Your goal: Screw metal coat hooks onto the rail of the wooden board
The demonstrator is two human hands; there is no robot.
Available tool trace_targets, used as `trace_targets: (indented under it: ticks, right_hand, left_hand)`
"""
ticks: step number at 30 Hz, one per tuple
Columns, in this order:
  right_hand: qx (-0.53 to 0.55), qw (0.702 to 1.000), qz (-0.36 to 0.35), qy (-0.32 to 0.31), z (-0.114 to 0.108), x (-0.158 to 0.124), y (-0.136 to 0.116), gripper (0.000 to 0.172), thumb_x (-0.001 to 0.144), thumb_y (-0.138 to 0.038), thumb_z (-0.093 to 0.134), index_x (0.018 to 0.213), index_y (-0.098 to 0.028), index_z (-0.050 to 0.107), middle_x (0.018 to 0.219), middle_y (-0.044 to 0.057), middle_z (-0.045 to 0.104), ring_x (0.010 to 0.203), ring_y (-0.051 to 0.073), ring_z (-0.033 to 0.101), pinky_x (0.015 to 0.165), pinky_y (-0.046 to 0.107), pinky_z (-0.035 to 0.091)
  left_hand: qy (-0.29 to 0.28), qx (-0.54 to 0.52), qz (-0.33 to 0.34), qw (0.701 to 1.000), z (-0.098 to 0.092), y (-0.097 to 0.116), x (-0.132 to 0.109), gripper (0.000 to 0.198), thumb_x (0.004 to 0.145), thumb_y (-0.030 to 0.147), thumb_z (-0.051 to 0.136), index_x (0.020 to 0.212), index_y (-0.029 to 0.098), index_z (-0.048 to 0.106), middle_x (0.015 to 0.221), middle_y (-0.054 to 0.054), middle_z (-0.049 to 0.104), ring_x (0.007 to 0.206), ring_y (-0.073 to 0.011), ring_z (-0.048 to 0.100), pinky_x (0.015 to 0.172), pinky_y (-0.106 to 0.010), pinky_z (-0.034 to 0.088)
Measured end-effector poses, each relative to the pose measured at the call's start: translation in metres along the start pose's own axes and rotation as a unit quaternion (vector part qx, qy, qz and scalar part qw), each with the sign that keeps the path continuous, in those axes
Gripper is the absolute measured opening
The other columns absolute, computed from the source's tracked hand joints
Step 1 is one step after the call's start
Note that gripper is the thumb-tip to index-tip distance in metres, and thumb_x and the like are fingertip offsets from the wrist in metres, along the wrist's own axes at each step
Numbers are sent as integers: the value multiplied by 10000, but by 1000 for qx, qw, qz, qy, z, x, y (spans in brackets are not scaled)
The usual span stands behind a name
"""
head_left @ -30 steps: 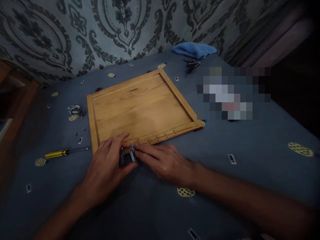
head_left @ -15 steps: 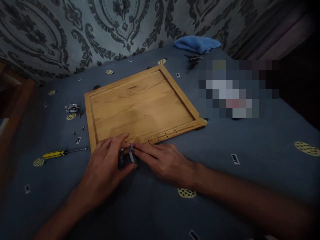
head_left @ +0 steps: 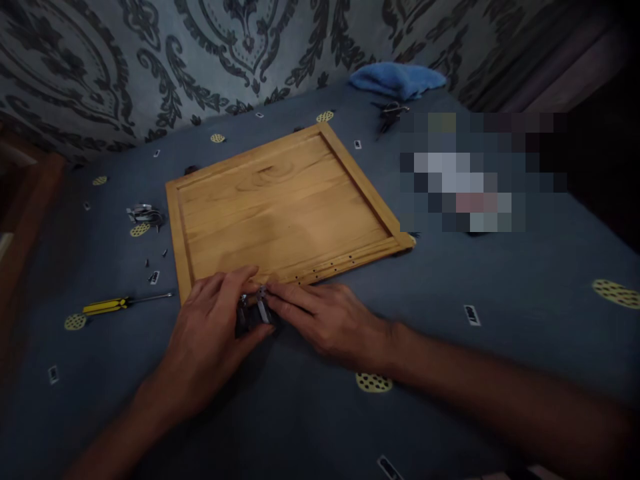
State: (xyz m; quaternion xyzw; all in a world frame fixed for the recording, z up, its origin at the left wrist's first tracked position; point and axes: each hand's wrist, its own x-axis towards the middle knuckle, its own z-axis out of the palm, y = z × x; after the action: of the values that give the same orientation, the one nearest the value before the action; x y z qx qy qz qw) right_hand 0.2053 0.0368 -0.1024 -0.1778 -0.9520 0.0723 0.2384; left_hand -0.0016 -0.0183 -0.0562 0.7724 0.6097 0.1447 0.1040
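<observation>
A framed wooden cabinet door (head_left: 270, 200) lies on the patterned cloth, with several small holes along its near edge. At the left part of that edge is a metal cabinet hinge (head_left: 263, 308). My left hand (head_left: 210, 340) curves around the hinge from the left, thumb below and fingers over the door frame. From the right, my right hand (head_left: 327, 320) has its fingertips pressed together on the hinge's upper end. Whether a small screw sits between those fingertips cannot be seen.
A yellow-handled screwdriver (head_left: 107, 306) lies left of the door. Beyond it are loose screws (head_left: 165, 253) and another metal hinge (head_left: 145, 213). A blue cloth (head_left: 397, 80) and a dark tool (head_left: 391, 117) lie at the back. A blurred-out patch covers the right.
Both hands keep their hold at the hinge, almost still. The whole view has shifted slightly, with the door and tools appearing a little higher.
</observation>
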Motion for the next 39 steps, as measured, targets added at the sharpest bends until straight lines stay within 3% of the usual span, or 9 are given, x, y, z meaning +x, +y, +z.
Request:
trace_targets:
  ticks: [10, 21, 33, 39]
  right_hand:
    - [12, 1000, 1, 2, 0, -1, 0, 344, 1027, -115, 361, 1221, -71, 641, 1272, 170, 677, 1007, 212, 702, 730, 315, 622]
    - [-10, 999, 4, -31, -5, 3, -1, 328, 1049, -165, 377, 1208, -148, 663, 1251, 111, 691, 899, 181, 706, 646, 283, 593]
    - [3, 1000, 6, -16, -3, 2, 0, 262, 1043, -185, 438, 1157, -141, 670, 1249, 106, 688, 862, 181, 704, 605, 286, 576]
    - [10, 999, 7, -34, -5, 3, 0, 329, 1058, -174, 364, 1178, -129, 667, 1293, 148, 657, 884, 194, 688, 625, 308, 582]
  left_hand:
    - [-1, -5, -16, 1000, 2, 1, -1, 620, 774, 240, 757, 1312, 291, 454, 1150, -42, 699, 1086, -285, 658, 887, -453, 558]
    - [-1, -16, -28, 999, 3, 0, 0, 615, 766, 226, 756, 1296, 301, 453, 1123, -31, 704, 1053, -282, 655, 859, -445, 563]
    - [5, -6, -30, 1000, 5, 1, -1, 592, 777, 260, 758, 1288, 296, 462, 1111, -39, 704, 1032, -287, 668, 826, -433, 567]
    - [0, -1, -18, 1000, 4, 1, 0, 495, 836, 317, 706, 1273, 280, 478, 1136, -46, 707, 1061, -282, 670, 874, -447, 562]
